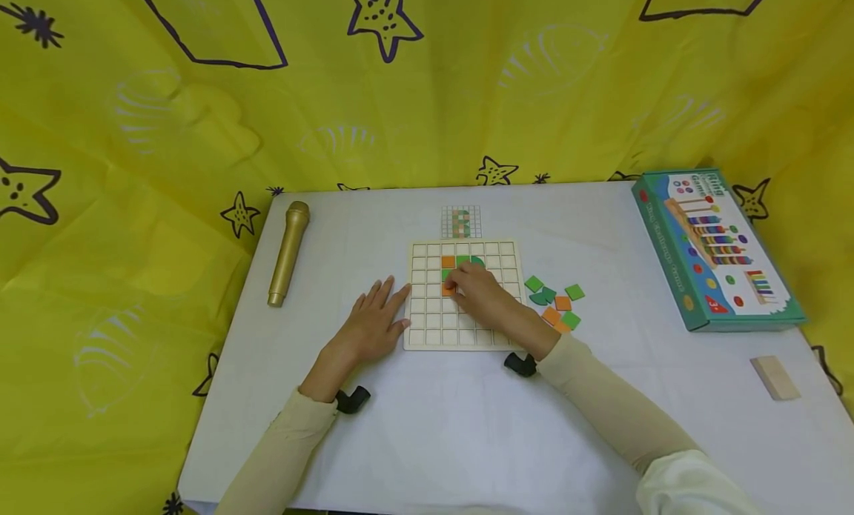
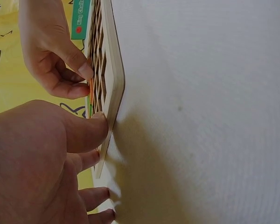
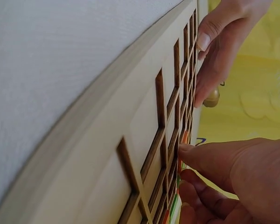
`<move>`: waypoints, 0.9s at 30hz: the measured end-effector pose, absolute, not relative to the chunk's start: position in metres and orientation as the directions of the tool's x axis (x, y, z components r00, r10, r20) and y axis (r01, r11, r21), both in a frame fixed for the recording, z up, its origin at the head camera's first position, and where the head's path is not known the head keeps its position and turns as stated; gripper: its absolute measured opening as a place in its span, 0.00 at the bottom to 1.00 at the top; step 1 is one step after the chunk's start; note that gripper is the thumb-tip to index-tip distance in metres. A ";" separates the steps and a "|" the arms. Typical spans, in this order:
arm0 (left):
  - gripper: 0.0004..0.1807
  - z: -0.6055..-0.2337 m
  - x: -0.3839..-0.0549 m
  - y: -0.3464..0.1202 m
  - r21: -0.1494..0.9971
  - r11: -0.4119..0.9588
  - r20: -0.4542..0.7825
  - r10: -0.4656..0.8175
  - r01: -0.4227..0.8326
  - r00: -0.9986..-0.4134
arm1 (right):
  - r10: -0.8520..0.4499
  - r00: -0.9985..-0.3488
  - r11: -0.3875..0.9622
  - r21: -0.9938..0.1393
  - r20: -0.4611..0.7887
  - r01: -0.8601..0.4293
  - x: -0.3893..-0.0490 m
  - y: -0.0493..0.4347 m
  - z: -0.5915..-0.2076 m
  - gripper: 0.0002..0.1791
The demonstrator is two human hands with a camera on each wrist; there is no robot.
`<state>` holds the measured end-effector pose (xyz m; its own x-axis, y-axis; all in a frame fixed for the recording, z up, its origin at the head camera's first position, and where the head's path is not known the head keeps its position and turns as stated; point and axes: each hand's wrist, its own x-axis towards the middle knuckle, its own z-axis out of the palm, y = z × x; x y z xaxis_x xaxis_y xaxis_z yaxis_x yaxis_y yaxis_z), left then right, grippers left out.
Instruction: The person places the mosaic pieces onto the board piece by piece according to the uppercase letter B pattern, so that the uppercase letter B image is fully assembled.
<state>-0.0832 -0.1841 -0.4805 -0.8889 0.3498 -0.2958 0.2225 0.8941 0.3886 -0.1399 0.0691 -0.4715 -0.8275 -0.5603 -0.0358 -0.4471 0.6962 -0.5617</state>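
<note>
A wooden grid board (image 1: 427, 337) lies on the white table. My right hand (image 1: 483, 296) reaches over it, thumb and fingertips pinching an orange square tile (image 1: 447, 291) at a cell of the third row. Above that tile, a green square (image 1: 445, 276) is partly covered by the fingers. The top tile row has an orange square (image 1: 448, 261), a green square (image 1: 462, 260) and a dark green curved piece (image 1: 477, 261). With fingers spread, my left hand (image 1: 372, 324) rests at the board's left edge; its thumb (image 2: 91, 130) touches the rim in the left wrist view.
A small pattern card (image 1: 461, 222) lies behind the board. Several loose tiles (image 1: 563, 304) are scattered to its right. A gold microphone (image 1: 289, 256) lies at left. At right are a game box (image 1: 720, 252) and a wooden block (image 1: 775, 378). Yellow cloth (image 1: 440, 115) hangs behind.
</note>
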 end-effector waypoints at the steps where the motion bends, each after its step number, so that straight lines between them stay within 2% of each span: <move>1: 0.37 -0.481 -0.083 -0.184 0.387 0.894 -0.296 0.350 0.224 -0.889 | -0.560 -0.828 0.697 -0.560 -0.033 -0.448 -0.140 0.070 -0.471 0.09; 11: 0.37 -0.481 -0.084 -0.183 0.379 0.899 -0.303 0.346 0.221 -0.888 | -0.467 -0.880 0.741 -0.582 -0.086 -0.336 -0.139 0.105 -0.462 0.14; 20: 0.37 -0.481 -0.084 -0.184 0.373 0.900 -0.301 0.349 0.227 -0.887 | -0.325 -0.933 0.770 -0.616 -0.155 -0.166 -0.144 0.159 -0.458 0.16; 27: 0.37 -0.480 -0.083 -0.184 0.378 0.899 -0.299 0.345 0.222 -0.890 | -0.241 -0.939 0.832 -0.550 -0.245 -0.071 -0.147 0.189 -0.454 0.24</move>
<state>-0.0832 -0.1837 -0.4800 -0.8895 0.3453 -0.2992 0.2219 0.8989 0.3779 -0.1467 0.1894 -0.4543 -0.9391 -0.2412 -0.2446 -0.0705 0.8322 -0.5500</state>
